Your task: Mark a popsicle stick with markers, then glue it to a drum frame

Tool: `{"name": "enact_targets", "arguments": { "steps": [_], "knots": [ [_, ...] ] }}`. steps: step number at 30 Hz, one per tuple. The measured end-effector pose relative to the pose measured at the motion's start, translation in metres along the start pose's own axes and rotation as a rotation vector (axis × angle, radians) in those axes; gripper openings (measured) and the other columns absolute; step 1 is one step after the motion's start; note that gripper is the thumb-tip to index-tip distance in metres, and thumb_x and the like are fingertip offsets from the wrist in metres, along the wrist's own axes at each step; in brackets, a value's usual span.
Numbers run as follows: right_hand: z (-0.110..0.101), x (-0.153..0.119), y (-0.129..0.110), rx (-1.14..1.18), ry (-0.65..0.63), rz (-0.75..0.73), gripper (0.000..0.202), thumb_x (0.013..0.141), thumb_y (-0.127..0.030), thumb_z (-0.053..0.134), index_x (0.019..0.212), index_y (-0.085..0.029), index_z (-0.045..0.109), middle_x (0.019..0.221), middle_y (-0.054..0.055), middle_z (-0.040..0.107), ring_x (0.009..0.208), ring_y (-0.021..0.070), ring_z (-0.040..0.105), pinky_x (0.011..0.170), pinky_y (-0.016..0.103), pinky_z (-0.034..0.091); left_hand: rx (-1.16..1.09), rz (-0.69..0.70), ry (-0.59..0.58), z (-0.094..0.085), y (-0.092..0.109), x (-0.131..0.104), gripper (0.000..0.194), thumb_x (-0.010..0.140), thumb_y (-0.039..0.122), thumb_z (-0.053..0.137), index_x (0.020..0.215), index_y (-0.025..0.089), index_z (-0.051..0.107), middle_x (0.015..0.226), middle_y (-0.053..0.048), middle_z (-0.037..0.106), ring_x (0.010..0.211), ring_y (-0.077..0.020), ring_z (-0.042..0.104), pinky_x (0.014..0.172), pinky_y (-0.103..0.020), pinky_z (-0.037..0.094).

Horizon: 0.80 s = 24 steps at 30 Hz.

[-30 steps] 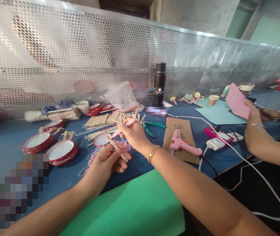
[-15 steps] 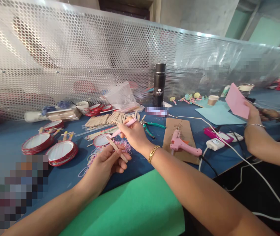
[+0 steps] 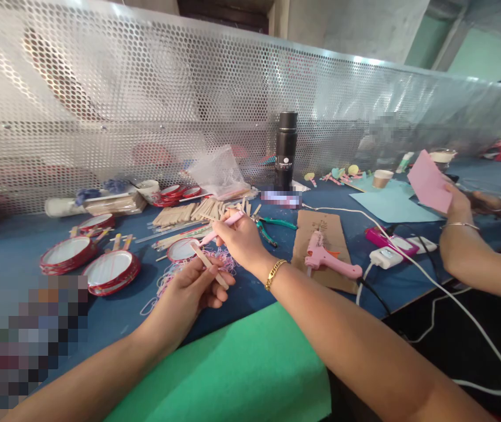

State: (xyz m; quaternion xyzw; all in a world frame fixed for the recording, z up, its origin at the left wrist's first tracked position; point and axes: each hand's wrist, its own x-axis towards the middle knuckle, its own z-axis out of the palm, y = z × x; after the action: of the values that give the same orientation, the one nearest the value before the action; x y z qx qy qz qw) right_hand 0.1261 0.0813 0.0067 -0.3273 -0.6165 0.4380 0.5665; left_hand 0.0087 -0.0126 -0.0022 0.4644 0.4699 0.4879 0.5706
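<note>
Where the blue surface (image 3: 4, 246) begins at the left, three red-rimmed drums (image 3: 110, 271) stand grouped together, their pale faces up and sticks showing at their edges. Next comes a tangle of thin pastel loops (image 3: 162, 286), lying just beyond the left hand (image 3: 197, 284), with a fourth, smaller drum (image 3: 181, 250) next to it. Farther back is a heap of wooden sticks (image 3: 184, 214). The left hand's grip is narrow, thumb and fingers pinching one flat stick (image 3: 210, 266), which slants above the near part of the surface. The right hand (image 3: 242, 241) has its grip closed round a slim pink tool (image 3: 210, 236), whose lower tip is at the stick's upper end; I cannot tell whether they touch. Below both hands spreads a green sheet (image 3: 241, 363). Right of the right hand lie teal-handled pliers (image 3: 272, 225), with a black bottle (image 3: 285, 152) upright behind. Next, a pink glue gun (image 3: 329, 261) rests on brown cardboard (image 3: 305, 225). Farther right, a co-worker's hand (image 3: 458, 202) holds a folded pink sheet (image 3: 429, 180).
</note>
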Motion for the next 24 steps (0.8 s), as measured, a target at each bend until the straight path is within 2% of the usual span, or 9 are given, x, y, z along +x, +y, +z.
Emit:
{"name": "enact_targets", "arguments": {
  "steps": [24],
  "knots": [
    [-0.0003,0.0005,0.0000,-0.007,0.009,-0.009,0.022,0.084,-0.029,0.059,0.065,-0.021,0.050,0.051,-0.006,0.057,0.050,0.0100,0.055,0.054,0.021,0.042,0.006,0.005,-0.024,-0.0025,-0.0023,0.0015,0.033,0.079,0.045,0.077,0.088,0.017,0.061,0.076,-0.001,0.075,0.053,-0.0088,0.061,0.047,-0.016,0.050]
  ]
}}
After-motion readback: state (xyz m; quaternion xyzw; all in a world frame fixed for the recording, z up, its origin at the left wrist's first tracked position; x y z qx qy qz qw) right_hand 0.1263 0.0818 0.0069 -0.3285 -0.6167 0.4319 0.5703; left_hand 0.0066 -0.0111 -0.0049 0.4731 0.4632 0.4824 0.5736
